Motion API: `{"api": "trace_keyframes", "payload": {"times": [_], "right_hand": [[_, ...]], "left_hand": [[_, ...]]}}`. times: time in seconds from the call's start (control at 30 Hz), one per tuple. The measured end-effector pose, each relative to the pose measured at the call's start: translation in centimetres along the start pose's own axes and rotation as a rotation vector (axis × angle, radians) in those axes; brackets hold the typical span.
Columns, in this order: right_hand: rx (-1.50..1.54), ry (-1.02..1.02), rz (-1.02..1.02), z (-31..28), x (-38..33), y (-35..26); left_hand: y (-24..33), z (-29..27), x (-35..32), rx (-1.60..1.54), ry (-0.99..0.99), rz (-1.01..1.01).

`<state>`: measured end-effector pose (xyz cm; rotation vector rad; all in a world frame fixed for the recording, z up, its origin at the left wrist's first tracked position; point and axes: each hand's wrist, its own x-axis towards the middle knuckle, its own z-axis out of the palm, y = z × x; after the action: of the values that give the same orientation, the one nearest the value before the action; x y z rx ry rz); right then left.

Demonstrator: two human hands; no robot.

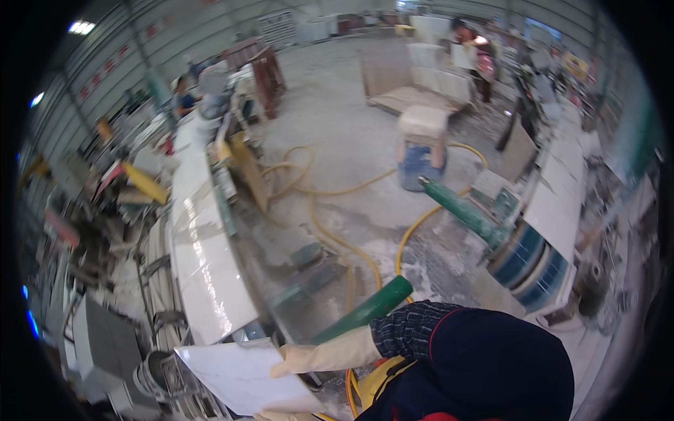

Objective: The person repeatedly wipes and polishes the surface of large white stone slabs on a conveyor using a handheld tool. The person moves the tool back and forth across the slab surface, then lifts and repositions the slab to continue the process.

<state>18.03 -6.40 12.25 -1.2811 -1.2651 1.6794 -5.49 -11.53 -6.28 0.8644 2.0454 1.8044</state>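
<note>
I hold a flat white stone tile (239,375) at the lower edge of the view. My right hand (312,358), in a cream glove, grips the tile's right edge, with the dark patterned sleeve behind it. My left hand (277,415), also gloved, is mostly cut off at the bottom edge and touches the tile's near edge from below. The tile hangs over the near end of a long white stone slab (200,238) lying on a machine bed.
A green pipe (368,309) slants beside my right arm. Yellow hoses (330,235) loop across the wet concrete floor. A blue bucket (420,165) stands mid-floor, white slabs (558,207) are stacked at the right, and people (184,99) work far back.
</note>
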Motion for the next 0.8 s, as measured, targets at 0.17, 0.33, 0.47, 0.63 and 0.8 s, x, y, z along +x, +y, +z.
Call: {"api": "trace_keyframes", "payload": {"times": [0.17, 0.33, 0.47, 0.63, 0.8], "right_hand": [[0.614, 0.087, -0.197, -8.0, -6.7, 5.2], [0.486, 0.488, -0.211, -14.6, -19.0, 13.9], [0.734, 0.824, -0.181, -14.5, -30.6, 18.4], [0.903, 1.198, -0.439, -10.4, -42.3, 20.2], [1.26, 1.641, -0.583, -10.1, -46.0, 23.7]], "left_hand": [[10.3, 4.8, -2.7, -0.005, -0.396, 0.442], [20.1, 12.2, -12.5, -0.216, -0.891, 0.109], [24.0, 17.4, -24.7, -0.295, -1.36, -0.191], [25.9, 20.6, -40.5, -0.17, -1.872, -0.329], [27.0, 20.4, -54.1, -0.025, -2.268, -0.266]]}}
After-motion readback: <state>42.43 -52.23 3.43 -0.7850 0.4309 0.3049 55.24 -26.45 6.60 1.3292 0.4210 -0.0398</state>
